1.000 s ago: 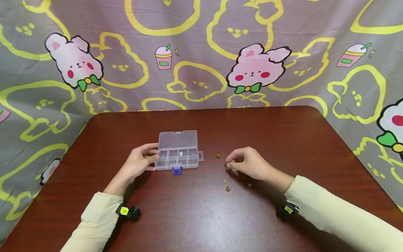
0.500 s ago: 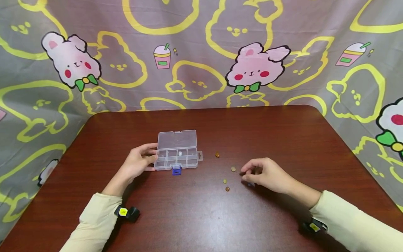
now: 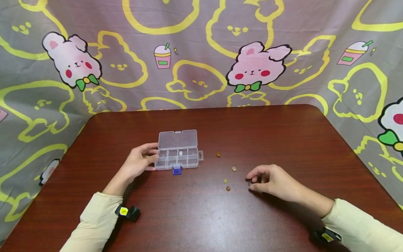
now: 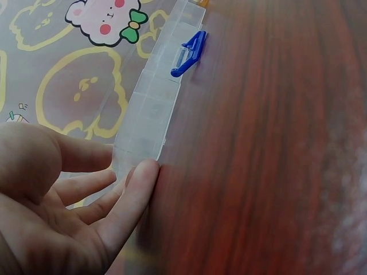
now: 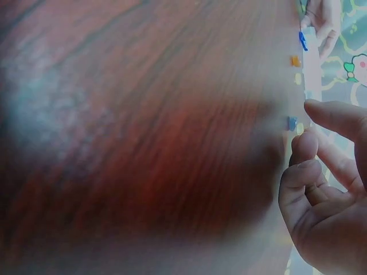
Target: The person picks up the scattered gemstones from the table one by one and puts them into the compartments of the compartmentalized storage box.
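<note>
My left hand (image 3: pixel 138 161) grips the left end of a clear plastic compartment box (image 3: pixel 192 162), digits spread along its edge. The box's lid (image 3: pixel 177 139) is folded back, and a blue latch (image 4: pixel 192 54) hangs at the front. One whitish bead (image 3: pixel 181 153) sits in a back-row compartment. To the right, my right hand (image 3: pixel 277 182) is low over the table, thumb and fingertip apart on either side of a small blue bead (image 5: pixel 292 123). Left of that hand lie a pale bead (image 3: pixel 234 168), a yellow-green bead (image 3: pixel 225 181), a brown bead (image 3: pixel 228 188) and an amber bead (image 3: pixel 218 154).
The dark red-brown wooden table (image 3: pixel 195 217) carries everything. Behind and beside it hangs a grey cloth (image 3: pixel 195 28) printed with rabbits. Each sleeve has a black wrist camera (image 3: pixel 127 212) strapped near the cuff.
My right hand has moved right and nearer, from the pale bead to the blue one. The pale bead now lies uncovered. My left hand and the box have stayed in place.
</note>
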The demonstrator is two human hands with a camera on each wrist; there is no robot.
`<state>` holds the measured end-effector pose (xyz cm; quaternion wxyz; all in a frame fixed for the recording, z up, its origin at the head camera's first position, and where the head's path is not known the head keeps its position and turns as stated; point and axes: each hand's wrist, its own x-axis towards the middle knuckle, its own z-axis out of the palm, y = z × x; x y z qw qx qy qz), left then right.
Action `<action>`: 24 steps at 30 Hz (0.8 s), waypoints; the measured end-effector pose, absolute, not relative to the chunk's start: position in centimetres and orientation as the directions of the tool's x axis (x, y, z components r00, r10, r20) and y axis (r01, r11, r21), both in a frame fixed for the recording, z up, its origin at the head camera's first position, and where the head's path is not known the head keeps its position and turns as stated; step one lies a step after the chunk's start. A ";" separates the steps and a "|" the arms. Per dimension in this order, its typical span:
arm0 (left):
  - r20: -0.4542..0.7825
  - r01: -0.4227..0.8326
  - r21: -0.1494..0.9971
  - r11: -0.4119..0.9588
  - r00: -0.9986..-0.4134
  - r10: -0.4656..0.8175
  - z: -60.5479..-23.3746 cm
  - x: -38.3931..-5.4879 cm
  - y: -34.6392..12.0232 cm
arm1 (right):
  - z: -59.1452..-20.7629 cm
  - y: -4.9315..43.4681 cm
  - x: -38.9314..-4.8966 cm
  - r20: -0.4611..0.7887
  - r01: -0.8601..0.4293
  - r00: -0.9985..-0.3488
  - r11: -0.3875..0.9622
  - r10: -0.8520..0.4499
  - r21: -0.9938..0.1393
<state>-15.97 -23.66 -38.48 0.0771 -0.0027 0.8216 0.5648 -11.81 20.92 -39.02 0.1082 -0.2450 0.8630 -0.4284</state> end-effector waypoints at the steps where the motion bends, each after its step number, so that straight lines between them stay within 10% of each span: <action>1: -0.131 -0.093 0.927 0.363 -0.988 0.082 -38.5 -16.0 -23.6 | -39.0 21.0 -11.8 0.023 -0.331 -0.855 0.512 -0.518 -0.793; 24: -0.141 -0.102 0.923 0.370 -0.987 0.079 -38.4 -16.0 -23.6 | -39.6 20.9 -11.7 0.106 -0.428 -0.838 0.525 -0.536 -0.736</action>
